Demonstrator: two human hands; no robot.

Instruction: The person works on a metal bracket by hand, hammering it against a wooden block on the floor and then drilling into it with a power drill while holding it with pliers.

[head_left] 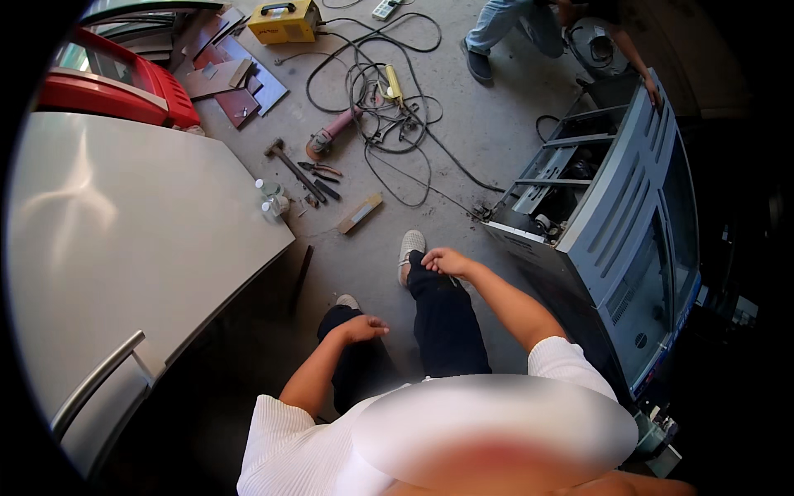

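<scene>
Silvery sheet metal forms the broad top (141, 215) at my far left, with a bent tubular rail (98, 382) by its near edge and a red casing (112, 93) beyond it. Next come scattered flat panels (236, 78), clear white-capped bottles (273, 198) at the top's corner, and a yellow welding machine (283, 23) farther off. On the concrete floor lie a hammer (289, 169), red-handled pliers (321, 171) and an angle grinder (333, 132). My left hand (360, 329) hangs above my dark trousers, fingers bent; I cannot tell whether they pinch anything. Ahead of it, on the floor, a narrow brown box (360, 213) lies well apart from both hands, short of the tangled black cable (397, 124). My right hand (447, 261) is over my right leg, fingers loosely curled, their grip likewise unclear. Farther right, a co-worker in jeans (504, 23) reaches a hand (652, 89) to a grey glass-windowed cabinet (597, 277), its framework exposed.
</scene>
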